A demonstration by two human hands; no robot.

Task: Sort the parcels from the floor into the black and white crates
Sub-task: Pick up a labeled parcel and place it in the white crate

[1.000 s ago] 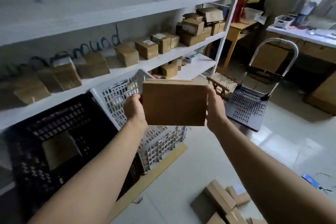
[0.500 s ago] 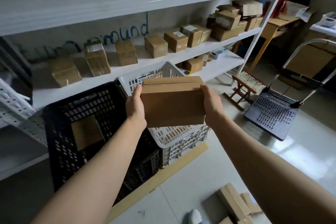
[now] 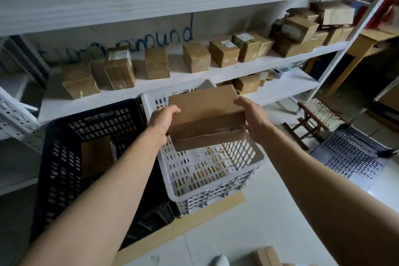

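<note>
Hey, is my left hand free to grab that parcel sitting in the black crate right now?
Probably not yet: the left hand and right hand both grip the cardboard parcel over the white crate. The black crate itself is open-topped.

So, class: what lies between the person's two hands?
In the head view, a brown cardboard parcel fills the gap, the left hand and right hand gripping its ends above the white crate.

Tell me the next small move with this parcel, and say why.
Probably lower the parcel straight down and let go. Both the left hand and the right hand hold it by its ends, tilted, directly over the open white crate, which has bare floor showing inside.
</note>
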